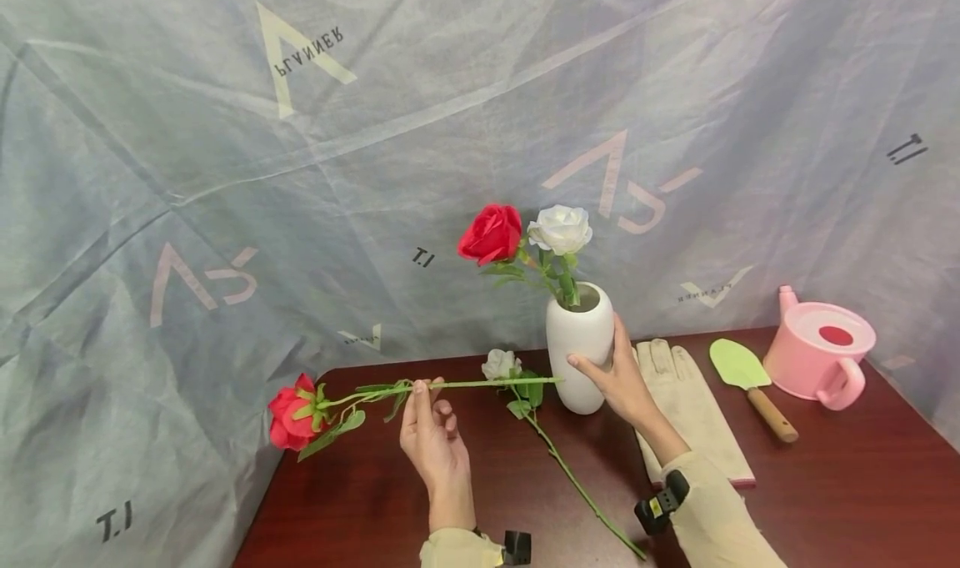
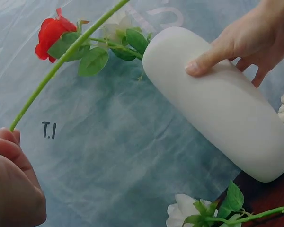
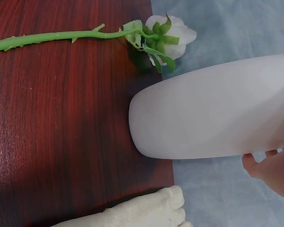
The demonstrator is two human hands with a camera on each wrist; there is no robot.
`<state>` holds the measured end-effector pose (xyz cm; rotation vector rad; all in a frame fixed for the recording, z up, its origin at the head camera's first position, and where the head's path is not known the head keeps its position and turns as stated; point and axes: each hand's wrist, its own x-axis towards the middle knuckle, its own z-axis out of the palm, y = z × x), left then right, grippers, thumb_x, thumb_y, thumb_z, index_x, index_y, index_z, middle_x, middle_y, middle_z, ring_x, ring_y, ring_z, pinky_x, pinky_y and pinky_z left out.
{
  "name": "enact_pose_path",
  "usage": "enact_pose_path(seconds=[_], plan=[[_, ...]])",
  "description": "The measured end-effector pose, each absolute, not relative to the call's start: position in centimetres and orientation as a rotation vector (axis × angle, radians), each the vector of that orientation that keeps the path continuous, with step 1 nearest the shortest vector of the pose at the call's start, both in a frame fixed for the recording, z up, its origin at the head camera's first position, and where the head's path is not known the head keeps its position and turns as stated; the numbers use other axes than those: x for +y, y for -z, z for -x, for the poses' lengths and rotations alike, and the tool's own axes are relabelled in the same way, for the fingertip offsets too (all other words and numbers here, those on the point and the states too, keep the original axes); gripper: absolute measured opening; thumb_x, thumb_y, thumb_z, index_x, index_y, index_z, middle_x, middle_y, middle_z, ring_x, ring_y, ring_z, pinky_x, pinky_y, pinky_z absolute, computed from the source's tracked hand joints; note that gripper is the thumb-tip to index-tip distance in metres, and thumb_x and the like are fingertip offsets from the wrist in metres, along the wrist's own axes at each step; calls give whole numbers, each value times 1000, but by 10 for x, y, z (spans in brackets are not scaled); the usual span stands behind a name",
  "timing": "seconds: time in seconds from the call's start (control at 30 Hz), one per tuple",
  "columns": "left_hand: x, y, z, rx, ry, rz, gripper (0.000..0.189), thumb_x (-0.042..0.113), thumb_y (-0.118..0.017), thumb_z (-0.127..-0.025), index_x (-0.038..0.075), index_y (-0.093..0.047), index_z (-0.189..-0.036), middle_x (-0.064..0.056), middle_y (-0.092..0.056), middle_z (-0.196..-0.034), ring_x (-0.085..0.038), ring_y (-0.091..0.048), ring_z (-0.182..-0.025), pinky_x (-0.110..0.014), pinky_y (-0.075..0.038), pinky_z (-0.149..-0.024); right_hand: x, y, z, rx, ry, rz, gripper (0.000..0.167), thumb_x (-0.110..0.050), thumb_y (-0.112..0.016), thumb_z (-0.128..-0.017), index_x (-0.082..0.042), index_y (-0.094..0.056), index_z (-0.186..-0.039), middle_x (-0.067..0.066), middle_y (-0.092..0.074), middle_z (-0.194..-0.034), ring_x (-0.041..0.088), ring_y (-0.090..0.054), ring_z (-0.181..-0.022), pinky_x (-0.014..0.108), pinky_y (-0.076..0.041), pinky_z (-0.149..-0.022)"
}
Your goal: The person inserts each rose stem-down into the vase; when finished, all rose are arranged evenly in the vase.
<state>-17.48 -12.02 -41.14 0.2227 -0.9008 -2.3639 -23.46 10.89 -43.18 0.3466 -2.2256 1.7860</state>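
My left hand (image 1: 438, 447) pinches the green stem of a red rose (image 1: 294, 416) between thumb and fingers. The rose lies level in the air, bloom to the left, its bare stem end in front of the white vase (image 1: 576, 343). Around the vase's right side curls my right hand (image 1: 621, 380), thumb across the front. Another red rose (image 1: 491, 234) and a white rose (image 1: 561, 230) stand in the vase, leaning left. In the left wrist view, the held stem (image 2: 61, 60) slants up from the left fingers. The vase base (image 3: 146, 125) appears close to the tabletop in the right wrist view.
A second white rose (image 1: 501, 365) lies on the dark red table (image 1: 517, 485), its stem running toward the front. Right of the vase are pale work gloves (image 1: 693, 409), a green trowel (image 1: 741, 366) with a wooden handle, and a pink watering can (image 1: 813, 355). A grey cloth hangs behind.
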Motion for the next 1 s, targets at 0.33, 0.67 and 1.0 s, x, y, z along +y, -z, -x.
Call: enact_pose_path(seconds=[0.33,0.67,1.0], plan=[[-111,401,185,-906,2323,-265,28,25,-61,-92,-2,-65,-97,-10,-67,-89,-7,-47,-50,-14,-30,-39,115,461,255,-2249,-1752,-312,97,-29,-71,-84,-18,-1,-150,16,-13,-150,32,-21,-133,58,-23,-101],[-104,393,193,-894,2305,-252,27,25,-57,-94,-1,-65,-98,-6,-67,-89,-6,-47,-49,-14,-30,-40,109,428,234,-2229,-1787,-335,94,-15,-70,-85,-4,-2,-148,25,-13,-147,39,-21,-131,62,-22,-99],[-99,384,200,-931,2297,-243,27,24,-54,-96,0,-64,-101,-8,-67,-94,-7,-46,-50,-15,-30,-41,108,428,231,-2246,-1797,-322,93,-14,-69,-85,-3,-1,-148,25,-11,-148,38,-20,-132,59,-22,-101]])
